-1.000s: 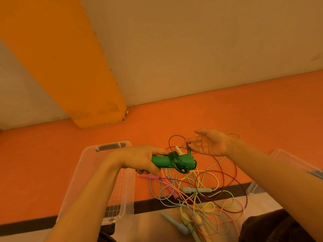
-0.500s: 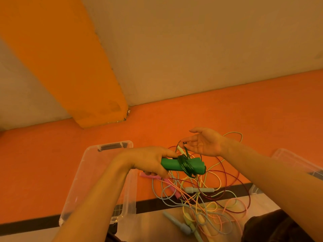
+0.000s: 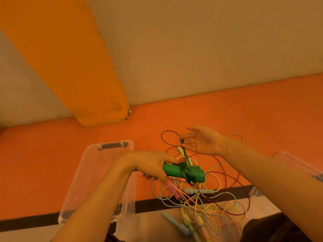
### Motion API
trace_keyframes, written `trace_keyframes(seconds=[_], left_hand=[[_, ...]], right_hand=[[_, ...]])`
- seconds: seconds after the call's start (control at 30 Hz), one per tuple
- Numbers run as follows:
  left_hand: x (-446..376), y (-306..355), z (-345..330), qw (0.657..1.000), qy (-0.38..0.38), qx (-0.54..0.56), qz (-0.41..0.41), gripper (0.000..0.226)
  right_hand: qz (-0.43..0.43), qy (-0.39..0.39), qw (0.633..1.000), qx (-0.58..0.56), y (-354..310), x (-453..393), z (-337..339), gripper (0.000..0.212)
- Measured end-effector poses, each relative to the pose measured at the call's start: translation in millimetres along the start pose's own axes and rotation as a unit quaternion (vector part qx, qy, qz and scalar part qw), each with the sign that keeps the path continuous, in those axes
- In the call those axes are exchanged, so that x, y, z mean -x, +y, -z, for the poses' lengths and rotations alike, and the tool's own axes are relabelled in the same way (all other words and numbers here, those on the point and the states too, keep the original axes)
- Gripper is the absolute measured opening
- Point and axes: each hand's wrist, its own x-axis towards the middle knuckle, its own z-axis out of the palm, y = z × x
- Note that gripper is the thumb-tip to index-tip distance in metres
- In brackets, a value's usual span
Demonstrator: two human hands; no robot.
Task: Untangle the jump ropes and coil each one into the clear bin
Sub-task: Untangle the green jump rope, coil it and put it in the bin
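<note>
My left hand (image 3: 150, 165) grips the pair of green handles (image 3: 174, 170) of a jump rope, held level above the floor. Dark green cord (image 3: 187, 173) is wound in several turns around the handles. A taut length of that cord rises to my right hand (image 3: 201, 142), which is palm up with fingers nearly straight and pinches it at the fingertips. A free loop (image 3: 166, 138) hangs past those fingers. The clear bin (image 3: 90, 172) lies on the floor under my left forearm. Below both hands sits the tangled pile of ropes (image 3: 209, 203).
The pile holds a dark red rope (image 3: 241, 187), yellow, pink and pale blue cords, and a pale handle (image 3: 199, 191). A second clear container (image 3: 293, 163) shows behind my right forearm. An orange pillar (image 3: 70, 67) meets the orange floor at the back.
My right hand has lifted up and away from the handles, drawing the green cord taut with a loop beyond the fingers. My left hand has shifted the handles slightly right.
</note>
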Motion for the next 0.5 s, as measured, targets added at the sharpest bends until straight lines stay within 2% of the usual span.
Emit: trace_keyframes(seconds=[0.3, 0.5], left_hand=[[-2.3, 5.1, -5.3, 1.0, -0.025, -0.003, -0.011, 0.053], [-8.9, 4.5, -11.0, 0.999, -0.008, -0.04, 0.021, 0.042]], right_hand=[[0.006, 0.003, 1.0, -0.003, 0.8, 5.2, -5.2, 0.045], [0.022, -0.003, 1.0, -0.01, -1.2, 8.6, -10.4, 0.039]])
